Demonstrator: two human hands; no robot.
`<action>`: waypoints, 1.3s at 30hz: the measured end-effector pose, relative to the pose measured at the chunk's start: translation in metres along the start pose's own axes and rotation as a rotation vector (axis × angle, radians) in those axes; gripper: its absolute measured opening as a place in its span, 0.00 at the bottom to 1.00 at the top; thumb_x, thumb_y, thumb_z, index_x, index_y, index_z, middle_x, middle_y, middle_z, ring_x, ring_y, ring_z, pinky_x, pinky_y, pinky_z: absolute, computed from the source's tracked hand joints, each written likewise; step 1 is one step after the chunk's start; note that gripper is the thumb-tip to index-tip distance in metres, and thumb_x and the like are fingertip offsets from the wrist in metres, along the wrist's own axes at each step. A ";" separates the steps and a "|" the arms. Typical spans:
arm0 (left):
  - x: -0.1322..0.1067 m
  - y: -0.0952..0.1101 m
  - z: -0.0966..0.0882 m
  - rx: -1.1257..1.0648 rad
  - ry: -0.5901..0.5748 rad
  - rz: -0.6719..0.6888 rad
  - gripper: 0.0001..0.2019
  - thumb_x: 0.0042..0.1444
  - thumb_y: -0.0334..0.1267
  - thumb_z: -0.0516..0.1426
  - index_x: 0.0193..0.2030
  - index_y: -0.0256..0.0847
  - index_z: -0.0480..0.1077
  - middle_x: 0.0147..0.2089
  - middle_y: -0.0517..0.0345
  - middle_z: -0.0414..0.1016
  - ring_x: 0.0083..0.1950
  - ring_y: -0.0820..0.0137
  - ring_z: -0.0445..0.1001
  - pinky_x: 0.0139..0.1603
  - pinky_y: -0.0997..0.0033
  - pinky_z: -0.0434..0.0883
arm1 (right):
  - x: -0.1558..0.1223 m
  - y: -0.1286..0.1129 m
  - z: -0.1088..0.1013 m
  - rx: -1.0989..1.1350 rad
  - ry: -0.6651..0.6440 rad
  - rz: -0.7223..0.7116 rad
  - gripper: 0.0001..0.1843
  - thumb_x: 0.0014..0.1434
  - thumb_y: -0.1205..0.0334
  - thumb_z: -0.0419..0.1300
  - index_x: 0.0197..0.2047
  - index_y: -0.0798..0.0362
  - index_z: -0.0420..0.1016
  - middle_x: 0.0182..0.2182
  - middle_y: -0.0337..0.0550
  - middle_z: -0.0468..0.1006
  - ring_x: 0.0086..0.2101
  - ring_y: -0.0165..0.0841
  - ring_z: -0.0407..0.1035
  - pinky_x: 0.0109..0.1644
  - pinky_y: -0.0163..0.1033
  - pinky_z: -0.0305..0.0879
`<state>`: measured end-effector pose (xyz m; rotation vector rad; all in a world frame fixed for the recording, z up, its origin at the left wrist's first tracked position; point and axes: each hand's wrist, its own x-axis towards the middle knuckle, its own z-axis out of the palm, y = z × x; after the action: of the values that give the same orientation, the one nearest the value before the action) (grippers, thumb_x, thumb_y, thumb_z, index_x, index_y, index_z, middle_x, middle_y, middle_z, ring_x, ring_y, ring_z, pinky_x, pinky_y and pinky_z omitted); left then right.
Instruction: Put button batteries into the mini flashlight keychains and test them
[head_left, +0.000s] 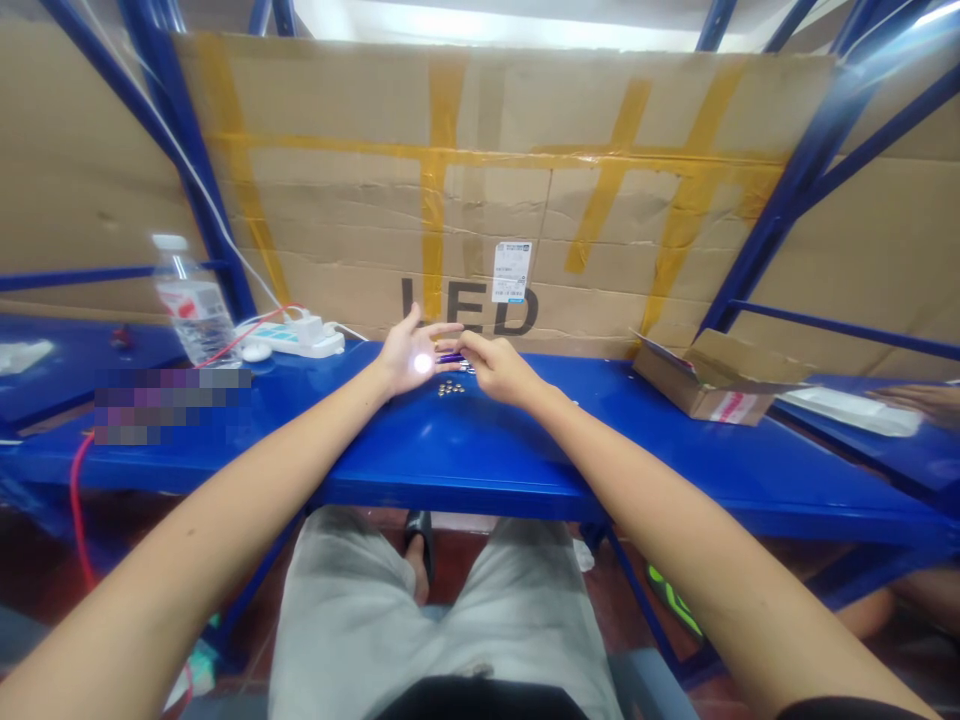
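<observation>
Several bits (pixel 451 388) are lying near the rod (pixel 450 357) the right hand (pixel 499 369) is pinching beside the left hand's (pixel 407 356) spread fingers, where slackening could be dropping it among them.

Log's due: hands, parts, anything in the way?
Left hand spread, palm showing. Right hand curled close beside. Purple item between them; small pieces on table nearby.

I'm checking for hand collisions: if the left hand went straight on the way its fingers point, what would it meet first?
Most likely the right hand, or the slim purple object beside it; depth and exact contact are unclear.
</observation>
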<state>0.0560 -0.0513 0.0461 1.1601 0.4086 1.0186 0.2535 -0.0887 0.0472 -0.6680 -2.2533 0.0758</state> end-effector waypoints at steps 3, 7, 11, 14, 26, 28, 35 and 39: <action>0.000 0.000 0.000 0.008 0.000 -0.009 0.38 0.65 0.64 0.42 0.58 0.30 0.71 0.44 0.36 0.80 0.51 0.49 0.77 0.51 0.50 0.73 | 0.000 0.001 0.002 0.002 -0.010 -0.008 0.11 0.71 0.64 0.48 0.46 0.50 0.72 0.47 0.48 0.83 0.43 0.38 0.77 0.46 0.42 0.68; 0.001 0.000 0.000 0.005 -0.003 -0.020 0.38 0.66 0.64 0.39 0.57 0.31 0.71 0.44 0.37 0.80 0.49 0.51 0.78 0.49 0.52 0.74 | 0.000 0.002 0.003 0.011 0.014 -0.001 0.11 0.71 0.63 0.47 0.48 0.50 0.69 0.44 0.47 0.82 0.39 0.37 0.76 0.43 0.41 0.68; 0.002 -0.001 0.000 0.009 -0.022 -0.032 0.38 0.66 0.64 0.39 0.57 0.31 0.71 0.45 0.36 0.79 0.48 0.51 0.78 0.49 0.52 0.74 | 0.000 0.001 0.002 0.017 0.049 0.013 0.11 0.72 0.61 0.46 0.49 0.51 0.67 0.38 0.46 0.81 0.35 0.36 0.74 0.40 0.40 0.66; 0.001 0.000 0.001 0.011 -0.014 -0.032 0.38 0.66 0.64 0.39 0.55 0.31 0.72 0.44 0.36 0.79 0.47 0.52 0.78 0.49 0.51 0.74 | 0.000 0.001 0.002 0.018 0.059 0.003 0.10 0.71 0.61 0.46 0.47 0.51 0.67 0.37 0.46 0.80 0.34 0.36 0.73 0.39 0.40 0.65; -0.001 -0.001 0.004 0.009 -0.007 -0.024 0.38 0.66 0.65 0.39 0.54 0.32 0.72 0.44 0.37 0.78 0.47 0.53 0.77 0.47 0.53 0.75 | 0.000 0.000 0.003 0.031 0.049 -0.001 0.11 0.71 0.61 0.46 0.47 0.51 0.69 0.36 0.45 0.80 0.33 0.35 0.72 0.39 0.39 0.65; -0.001 -0.001 0.005 0.009 -0.002 -0.023 0.38 0.66 0.65 0.38 0.53 0.32 0.72 0.43 0.38 0.78 0.46 0.53 0.77 0.46 0.53 0.75 | 0.000 -0.001 0.002 0.030 0.046 -0.004 0.11 0.71 0.61 0.46 0.47 0.51 0.69 0.34 0.43 0.79 0.32 0.35 0.71 0.38 0.39 0.64; -0.001 0.000 0.004 0.009 -0.017 -0.030 0.38 0.66 0.64 0.37 0.54 0.33 0.73 0.45 0.37 0.79 0.48 0.53 0.77 0.46 0.53 0.75 | 0.000 -0.002 0.001 -0.002 0.033 0.023 0.12 0.71 0.61 0.46 0.46 0.51 0.69 0.32 0.42 0.79 0.31 0.35 0.71 0.38 0.40 0.65; 0.000 0.000 0.001 0.007 -0.039 -0.038 0.39 0.66 0.65 0.37 0.56 0.33 0.72 0.46 0.36 0.79 0.49 0.52 0.77 0.46 0.52 0.75 | 0.000 -0.001 0.002 0.001 0.031 0.024 0.12 0.71 0.62 0.45 0.47 0.50 0.69 0.31 0.40 0.78 0.30 0.34 0.71 0.38 0.40 0.65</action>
<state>0.0570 -0.0517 0.0468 1.1725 0.4019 0.9607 0.2520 -0.0893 0.0460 -0.6906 -2.2155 0.0781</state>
